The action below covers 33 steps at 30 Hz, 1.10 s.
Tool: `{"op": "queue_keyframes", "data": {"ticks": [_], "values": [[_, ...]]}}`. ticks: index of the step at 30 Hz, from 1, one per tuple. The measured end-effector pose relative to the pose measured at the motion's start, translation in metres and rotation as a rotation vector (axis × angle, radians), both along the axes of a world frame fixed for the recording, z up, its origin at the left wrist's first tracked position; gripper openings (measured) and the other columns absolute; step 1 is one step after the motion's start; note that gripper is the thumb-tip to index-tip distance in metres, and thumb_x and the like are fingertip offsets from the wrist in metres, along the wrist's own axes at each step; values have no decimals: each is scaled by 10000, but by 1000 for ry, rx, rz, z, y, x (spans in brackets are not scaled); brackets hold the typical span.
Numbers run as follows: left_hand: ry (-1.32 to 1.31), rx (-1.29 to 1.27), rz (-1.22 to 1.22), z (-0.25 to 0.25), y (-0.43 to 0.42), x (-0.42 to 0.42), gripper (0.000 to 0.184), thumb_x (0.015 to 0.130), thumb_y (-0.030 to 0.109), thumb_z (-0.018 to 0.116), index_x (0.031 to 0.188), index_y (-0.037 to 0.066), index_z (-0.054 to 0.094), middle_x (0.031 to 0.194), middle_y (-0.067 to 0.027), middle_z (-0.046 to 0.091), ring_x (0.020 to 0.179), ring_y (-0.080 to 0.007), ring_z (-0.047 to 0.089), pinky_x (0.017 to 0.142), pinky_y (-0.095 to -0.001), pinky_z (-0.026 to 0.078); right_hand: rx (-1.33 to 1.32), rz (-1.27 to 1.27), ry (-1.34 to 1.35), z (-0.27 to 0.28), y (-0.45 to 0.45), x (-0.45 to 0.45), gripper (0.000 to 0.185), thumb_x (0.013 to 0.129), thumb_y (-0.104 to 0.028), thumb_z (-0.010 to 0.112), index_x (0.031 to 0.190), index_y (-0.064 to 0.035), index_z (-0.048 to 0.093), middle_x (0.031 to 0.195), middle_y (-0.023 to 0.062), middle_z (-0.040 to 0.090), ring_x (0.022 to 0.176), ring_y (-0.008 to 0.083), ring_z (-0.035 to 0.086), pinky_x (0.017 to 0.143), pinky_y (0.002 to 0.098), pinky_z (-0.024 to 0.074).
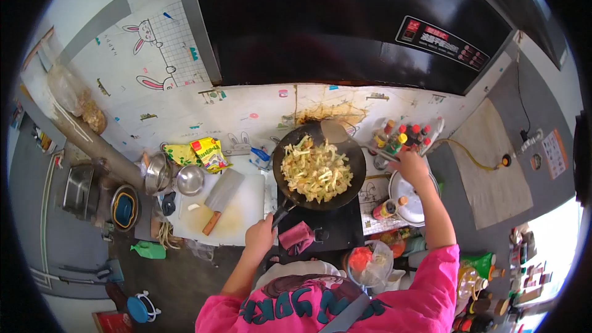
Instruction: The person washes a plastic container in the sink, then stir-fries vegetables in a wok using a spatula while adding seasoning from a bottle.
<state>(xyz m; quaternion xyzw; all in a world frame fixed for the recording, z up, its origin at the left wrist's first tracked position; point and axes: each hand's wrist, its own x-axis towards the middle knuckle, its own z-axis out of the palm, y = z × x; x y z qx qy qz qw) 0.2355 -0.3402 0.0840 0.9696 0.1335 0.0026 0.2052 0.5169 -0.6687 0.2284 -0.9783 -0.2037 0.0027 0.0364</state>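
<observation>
At the stove (pixel 342 225), left fingers (pixel 266 224) clasp the handle (pixel 282 212) — wok (pixel 357 161) beyond — and right fingers (pixel 404 160) a spatula (pixel 381 154).

From the middle of the view, our left hand (pixel 261 233) sits near 7 o'clock, its fingers wrapped into a closed grip. Behind it the bare left forearm (pixel 237 274) slants up toward 1 o'clock. Our right hand (pixel 410 168) lies just past 3 o'clock, fingers curled tight as well, and it reaches farther forward than the left. The bare right forearm (pixel 435 213) points toward 11 o'clock. We hold both hands well apart.
</observation>
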Motion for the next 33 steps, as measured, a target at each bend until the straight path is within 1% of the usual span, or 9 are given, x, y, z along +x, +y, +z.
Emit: {"op": "queue_keyframes", "data": {"ticks": [5,9,13,17,21,22,29,30,33], "values": [[5,-9,41,6,-2,1,419,757,181,631,1143,80,502,770,-157,601,678,-354,609,589,-450,479,-267,56,-25,39,38,49,335,762,-403,656,915,-106,682,826,98,673,815,267,652,699,409,514],[-10,15,41,3,-3,0,390,762,191,631,1115,84,504,772,-145,598,668,-346,608,576,-447,478,-252,274,1,12,45,108,332,747,-410,685,813,-85,694,720,88,663,727,224,657,638,351,515],[-13,45,73,0,-4,2,368,764,197,631,1090,90,498,779,-135,597,663,-335,609,570,-444,479,-186,158,557,-31,63,153,445,759,-483,657,715,-41,679,545,61,591,584,216,608,612,383,474],[41,54,47,11,-5,3,373,767,193,629,1095,94,482,781,-130,598,663,-331,611,570,-443,481,-203,422,247,-100,57,147,505,757,-571,611,804,-74,689,701,105,647,692,279,626,660,411,479],[15,52,50,7,-5,-1,385,770,197,634,1105,95,474,787,-137,601,677,-340,609,585,-447,480,-83,457,-184,-62,39,98,486,689,-578,642,860,-125,684,689,128,615,742,287,632,654,414,494],[35,42,50,11,-4,0,390,774,206,634,1114,97,478,791,-143,604,691,-347,608,596,-449,479,-188,459,-103,-58,31,101,474,713,-574,608,903,-144,667,789,100,652,741,281,637,640,399,504],[-6,31,36,4,-3,0,396,762,177,641,1118,80,496,773,-152,602,688,-350,608,592,-451,477,-350,610,-452,-11,-35,24,356,788,-456,578,937,-136,618,700,42,578,627,229,611,549,338,482],[-17,38,29,3,-2,0,394,758,165,640,1116,76,501,765,-149,598,680,-345,610,583,-450,478,-194,650,-455,-18,-48,16,343,794,-440,580,960,-142,611,710,42,584,621,217,610,537,328,476],[-8,42,23,5,-3,1,406,758,151,633,1131,71,492,767,-153,597,684,-346,611,586,-450,478,-251,524,-320,-28,-73,-29,329,803,-412,585,1016,-161,604,708,33,568,601,208,607,522,328,475]]}}
